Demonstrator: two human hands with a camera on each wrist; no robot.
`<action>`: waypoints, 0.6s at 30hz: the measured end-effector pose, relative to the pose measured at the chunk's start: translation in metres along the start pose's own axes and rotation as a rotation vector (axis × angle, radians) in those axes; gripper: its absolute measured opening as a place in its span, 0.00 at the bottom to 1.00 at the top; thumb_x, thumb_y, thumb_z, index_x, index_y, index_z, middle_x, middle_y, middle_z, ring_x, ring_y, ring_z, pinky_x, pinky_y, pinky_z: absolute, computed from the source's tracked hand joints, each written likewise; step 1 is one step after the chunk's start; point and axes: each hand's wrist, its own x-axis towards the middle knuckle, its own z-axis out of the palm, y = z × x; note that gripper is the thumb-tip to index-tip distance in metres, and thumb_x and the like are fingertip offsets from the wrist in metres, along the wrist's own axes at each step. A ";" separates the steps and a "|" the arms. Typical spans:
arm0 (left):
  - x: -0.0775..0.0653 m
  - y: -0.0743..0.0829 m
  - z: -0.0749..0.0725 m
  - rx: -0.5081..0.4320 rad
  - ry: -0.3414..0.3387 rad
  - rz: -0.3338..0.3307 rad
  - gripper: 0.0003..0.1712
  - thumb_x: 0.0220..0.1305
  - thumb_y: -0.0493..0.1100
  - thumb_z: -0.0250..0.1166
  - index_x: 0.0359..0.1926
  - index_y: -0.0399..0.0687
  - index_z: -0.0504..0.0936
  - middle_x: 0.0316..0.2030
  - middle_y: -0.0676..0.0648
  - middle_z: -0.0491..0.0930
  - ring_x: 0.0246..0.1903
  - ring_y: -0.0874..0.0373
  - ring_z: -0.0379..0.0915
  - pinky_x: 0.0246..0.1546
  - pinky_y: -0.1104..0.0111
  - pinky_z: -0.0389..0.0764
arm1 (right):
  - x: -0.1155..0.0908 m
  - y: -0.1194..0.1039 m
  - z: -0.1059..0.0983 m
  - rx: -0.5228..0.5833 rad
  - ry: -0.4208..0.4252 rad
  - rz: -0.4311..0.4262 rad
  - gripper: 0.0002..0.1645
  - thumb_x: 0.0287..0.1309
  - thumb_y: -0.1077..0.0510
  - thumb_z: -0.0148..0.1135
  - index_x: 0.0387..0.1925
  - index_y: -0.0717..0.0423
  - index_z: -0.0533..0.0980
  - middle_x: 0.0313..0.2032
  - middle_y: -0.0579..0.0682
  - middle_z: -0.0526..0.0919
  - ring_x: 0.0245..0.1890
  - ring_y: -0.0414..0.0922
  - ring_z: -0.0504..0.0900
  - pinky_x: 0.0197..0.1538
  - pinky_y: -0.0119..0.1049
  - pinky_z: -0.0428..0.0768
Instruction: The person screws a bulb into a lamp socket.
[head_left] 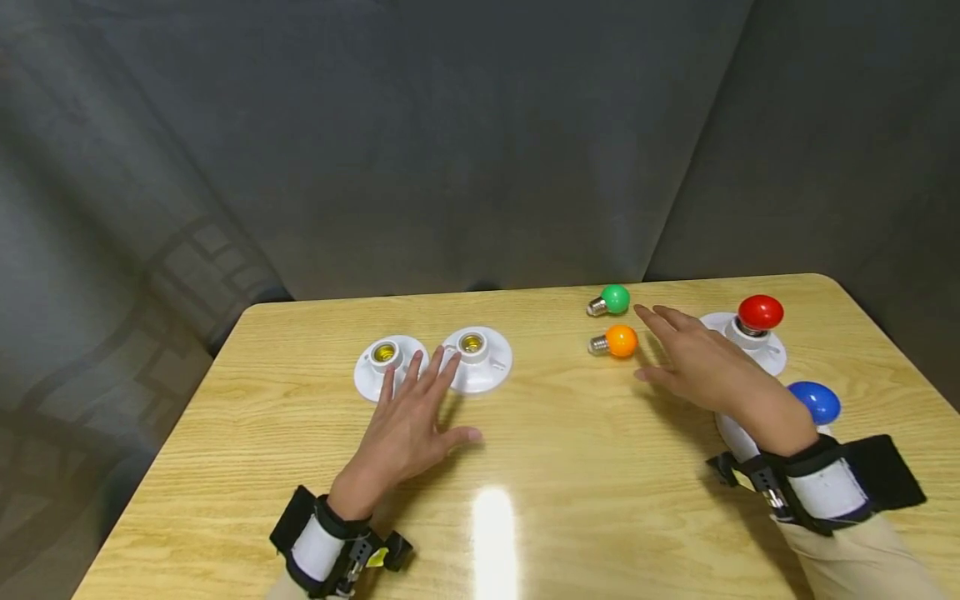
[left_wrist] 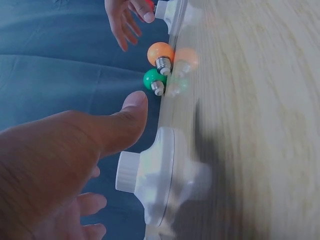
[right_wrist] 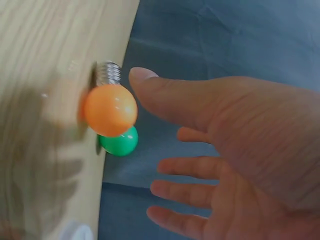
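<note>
My left hand [head_left: 411, 429] hovers with spread fingers just in front of two white lamp holders, a left one [head_left: 366, 379] and a right one [head_left: 487, 375], both without bulbs. Beside an orange bulb [head_left: 621, 341] and a green bulb [head_left: 616, 298], which lie on their sides, my right hand [head_left: 693, 358] is held out with straight fingers, holding nothing. In the right wrist view, its thumb is close to the orange bulb [right_wrist: 111, 110], a gap showing between them. A red bulb [head_left: 761, 312] stands in another white holder [head_left: 772, 358] at the right; a blue bulb [head_left: 816, 402] is partly hidden by my right wrist.
All of it is on a light wooden table [head_left: 570, 467] with rounded far corners. A dark grey cloth [head_left: 465, 150] hangs behind the far edge. Another white base [head_left: 735, 435] shows partly beneath my right wrist, near the blue bulb. Both wrists wear black straps.
</note>
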 end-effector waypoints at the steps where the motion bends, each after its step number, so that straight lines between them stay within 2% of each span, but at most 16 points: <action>1: 0.000 -0.001 0.001 -0.003 -0.002 0.001 0.60 0.49 0.68 0.69 0.75 0.49 0.52 0.74 0.39 0.52 0.72 0.39 0.41 0.72 0.39 0.41 | 0.001 0.000 0.002 0.008 0.003 -0.010 0.52 0.53 0.53 0.71 0.71 0.68 0.54 0.65 0.78 0.61 0.60 0.74 0.64 0.56 0.72 0.70; 7: 0.001 -0.003 0.003 -0.015 -0.023 0.002 0.60 0.50 0.67 0.69 0.76 0.49 0.51 0.74 0.38 0.51 0.72 0.40 0.41 0.73 0.41 0.42 | 0.008 -0.002 0.013 0.027 0.027 -0.059 0.48 0.54 0.56 0.70 0.69 0.71 0.57 0.63 0.79 0.64 0.58 0.74 0.66 0.58 0.72 0.69; 18: 0.001 -0.004 0.004 -0.034 -0.047 -0.001 0.59 0.51 0.67 0.68 0.76 0.50 0.51 0.74 0.38 0.49 0.72 0.40 0.42 0.73 0.43 0.45 | 0.018 -0.004 0.031 0.030 0.088 -0.059 0.46 0.54 0.58 0.70 0.68 0.70 0.59 0.62 0.79 0.65 0.56 0.74 0.69 0.54 0.72 0.73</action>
